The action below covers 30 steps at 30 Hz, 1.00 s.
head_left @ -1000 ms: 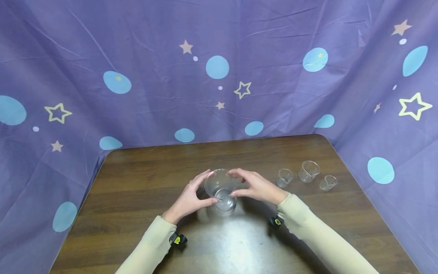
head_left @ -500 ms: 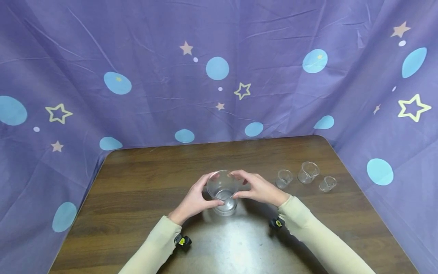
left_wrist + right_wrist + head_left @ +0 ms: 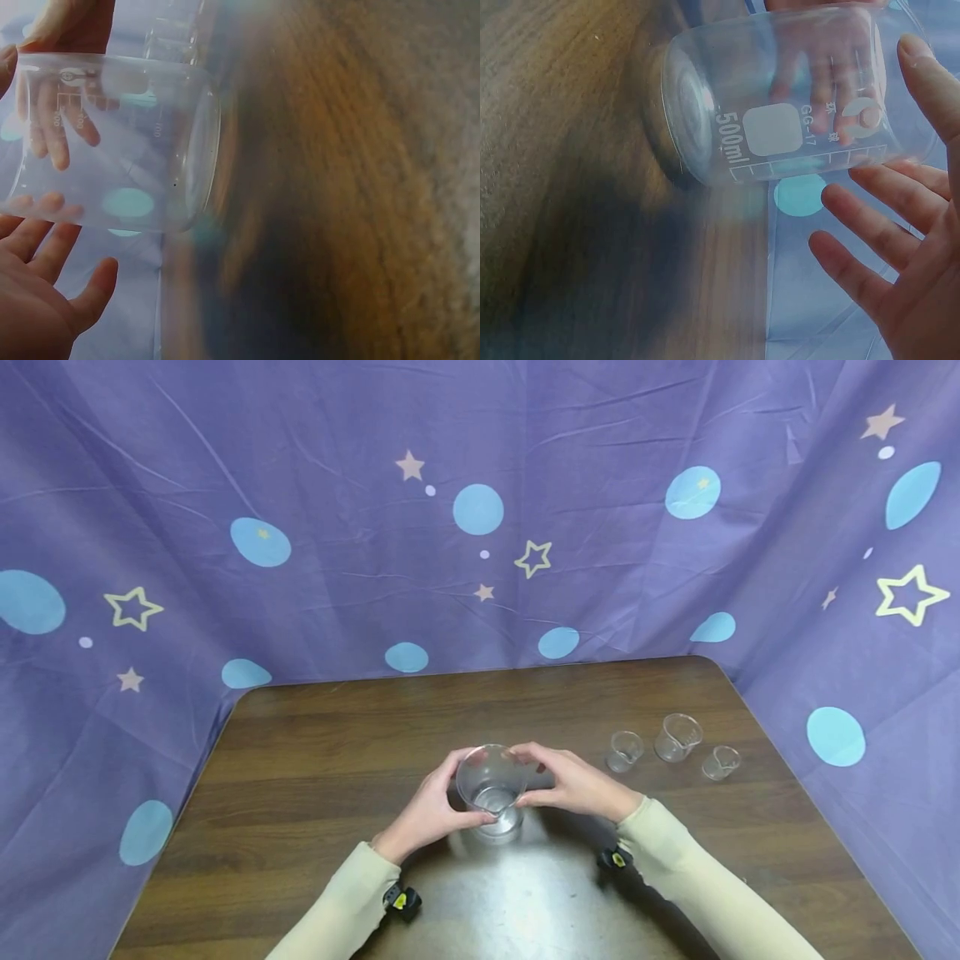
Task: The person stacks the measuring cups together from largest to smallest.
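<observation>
A large clear glass beaker [image 3: 491, 789] stands upright between both hands near the middle of the table. White print on its wall reads 500ml in the right wrist view, where the beaker [image 3: 765, 142] looks sideways. My left hand [image 3: 427, 810] grips its left side near the rim, thumb at the front and fingers reaching behind. On the opposite side, my right hand [image 3: 581, 785] holds it with thumb and fingers spread around the wall. Several fingers show through the glass in the left wrist view. Whether the base touches the wood, I cannot tell.
Three smaller glass beakers stand on the right of the brown wooden table [image 3: 315, 760]: a small beaker [image 3: 625, 752], a medium beaker [image 3: 678, 739] and another small beaker [image 3: 722, 763]. A purple curtain [image 3: 360, 527] with stars and blue spots hangs behind and at both sides.
The large beaker has shifted slightly toward me and to the right, with both hands moving along with it. The three smaller beakers have stayed in place.
</observation>
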Tool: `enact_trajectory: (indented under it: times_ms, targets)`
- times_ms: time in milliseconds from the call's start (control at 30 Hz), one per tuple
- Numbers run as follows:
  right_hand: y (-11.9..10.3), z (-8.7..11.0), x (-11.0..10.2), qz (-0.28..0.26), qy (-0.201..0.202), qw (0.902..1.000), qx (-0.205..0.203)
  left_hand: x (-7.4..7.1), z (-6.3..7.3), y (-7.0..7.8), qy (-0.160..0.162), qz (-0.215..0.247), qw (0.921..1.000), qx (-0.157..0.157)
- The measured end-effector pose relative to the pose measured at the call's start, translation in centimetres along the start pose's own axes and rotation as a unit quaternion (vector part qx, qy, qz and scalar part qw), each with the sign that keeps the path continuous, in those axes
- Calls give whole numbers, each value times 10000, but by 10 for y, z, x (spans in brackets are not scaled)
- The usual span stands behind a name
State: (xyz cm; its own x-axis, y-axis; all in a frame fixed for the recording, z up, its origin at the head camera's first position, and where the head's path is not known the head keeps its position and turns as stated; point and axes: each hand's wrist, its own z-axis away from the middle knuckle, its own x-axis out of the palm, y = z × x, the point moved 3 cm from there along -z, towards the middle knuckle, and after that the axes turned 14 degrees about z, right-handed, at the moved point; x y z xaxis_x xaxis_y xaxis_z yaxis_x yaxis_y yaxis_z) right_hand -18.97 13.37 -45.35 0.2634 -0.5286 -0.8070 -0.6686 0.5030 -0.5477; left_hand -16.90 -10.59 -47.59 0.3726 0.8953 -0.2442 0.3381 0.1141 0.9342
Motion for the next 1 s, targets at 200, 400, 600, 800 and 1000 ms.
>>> enact_trajectory:
  times_ms: [200,400,600,800,1000]
  targets:
    - [-4,4,3,170,-50,9998,11,-1,6,-7,8,40,10000,62]
    - [-11,8,5,195,-12,9998,-52,1,12,-5,7,-34,9998,178]
    - [-15,13,8,173,14,9997,-160,4,20,-1,-9,-41,9998,208]
    - [-17,15,12,169,93,9994,-274,7,28,-3,88,-23,9995,312]
    - [-18,18,13,123,78,9994,-315,9,31,-5,119,-96,9993,352]
